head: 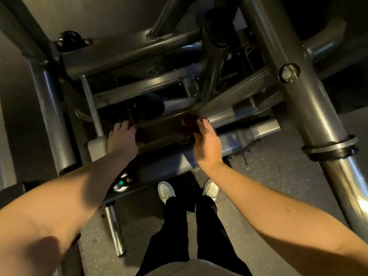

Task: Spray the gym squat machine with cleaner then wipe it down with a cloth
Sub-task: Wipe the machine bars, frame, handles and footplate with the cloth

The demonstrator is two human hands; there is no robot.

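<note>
Cloth (188,126), dark red, lies on a low crossbar (159,127) of the squat machine (310,108), pressed there by the nearly straight fingers of the right hand (207,144). The left hand (123,138) curls round the same bar's other end.

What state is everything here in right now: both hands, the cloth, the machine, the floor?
Left hand: grips the end of the dark crossbar.
Right hand: fingers straight, pressing the cloth.
Cloth: dark red, bunched against the crossbar.
Crossbar: held at one end, under the cloth at the other.
Floor: dark, wet-looking splatter beside the frame.
</note>
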